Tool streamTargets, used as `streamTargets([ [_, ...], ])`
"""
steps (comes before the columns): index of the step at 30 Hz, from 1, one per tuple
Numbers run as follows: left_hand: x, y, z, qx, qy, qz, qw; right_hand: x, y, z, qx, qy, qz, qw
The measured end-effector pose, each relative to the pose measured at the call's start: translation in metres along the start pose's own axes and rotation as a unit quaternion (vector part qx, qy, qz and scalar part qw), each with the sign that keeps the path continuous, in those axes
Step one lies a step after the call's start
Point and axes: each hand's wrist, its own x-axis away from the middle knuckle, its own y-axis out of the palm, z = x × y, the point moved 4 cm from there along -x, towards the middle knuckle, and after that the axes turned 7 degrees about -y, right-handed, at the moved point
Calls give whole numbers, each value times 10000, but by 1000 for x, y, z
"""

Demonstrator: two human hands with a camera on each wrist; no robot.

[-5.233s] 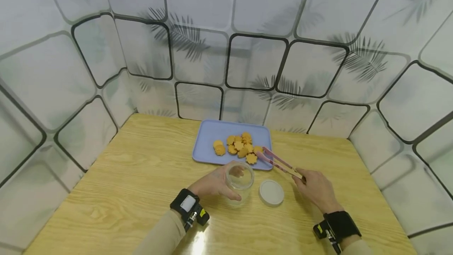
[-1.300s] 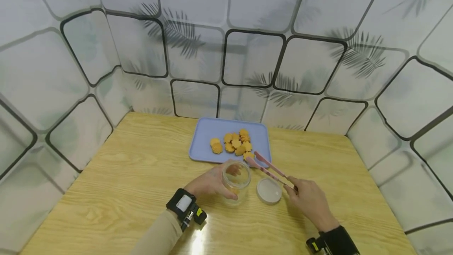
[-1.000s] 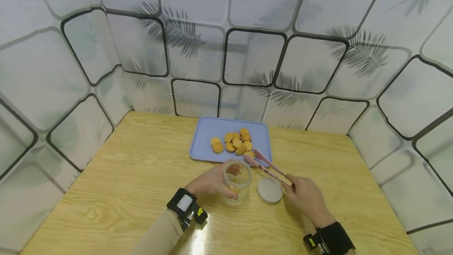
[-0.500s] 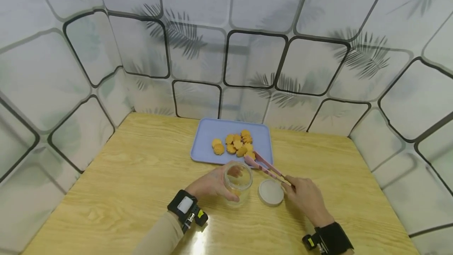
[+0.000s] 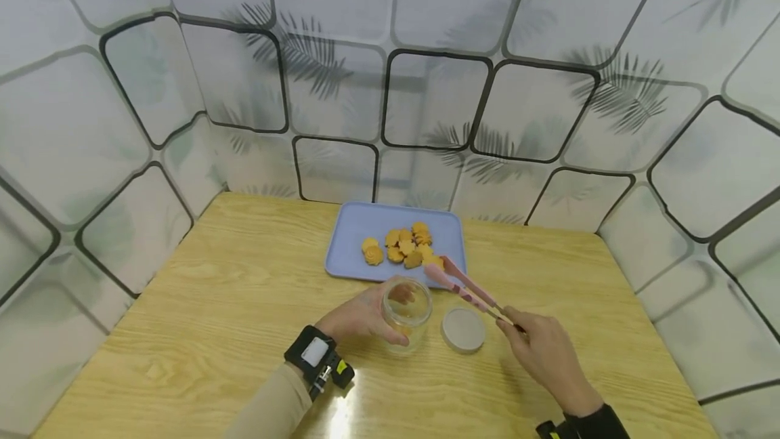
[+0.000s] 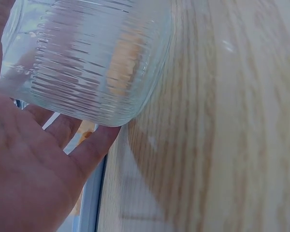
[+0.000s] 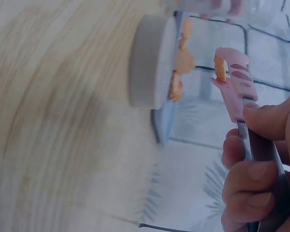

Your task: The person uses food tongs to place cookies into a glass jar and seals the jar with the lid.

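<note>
My left hand point(image 5: 365, 320) is wrapped around a clear glass jar point(image 5: 407, 307), which stands lidless on the table with its mouth up. Through the ribbed glass in the left wrist view, a cookie point(image 6: 125, 63) shows near the bottom. Pink-tipped tongs point(image 5: 466, 286) are gripped in my right hand point(image 5: 548, 354). Between their tips they pinch a cookie point(image 7: 220, 69), clear of the others in the right wrist view. Behind the jar, a blue tray point(image 5: 350, 239) bears several golden cookies point(image 5: 407, 247), most of them heaped together.
A round whitish lid point(image 5: 463, 329) lies on the wooden table point(image 5: 244, 276), between the jar and my right hand. Patterned curtain walls point(image 5: 341, 107) close off the back and both sides.
Earlier the jar looked empty and the tongs were at a cookie on the tray's right; now a cookie sits in the jar. The tongs have since closed on another at the front right and raised it.
</note>
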Motion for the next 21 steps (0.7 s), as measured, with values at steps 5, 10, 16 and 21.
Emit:
streamTargets([
  [5,1,0,-1,2,-36,-7,10000,5,-15,-17,-192,-217,278,9992],
  [10,0,-1,-2,-112,-41,21,9999,5,-25,-27,-210,-342,462,9981],
  [16,-2,-1,-4,-237,-81,14,9997,8,-34,-38,-315,-597,696,9953],
  [21,0,-2,-5,-375,-124,38,9992,13,-36,-52,-344,-933,803,9918],
])
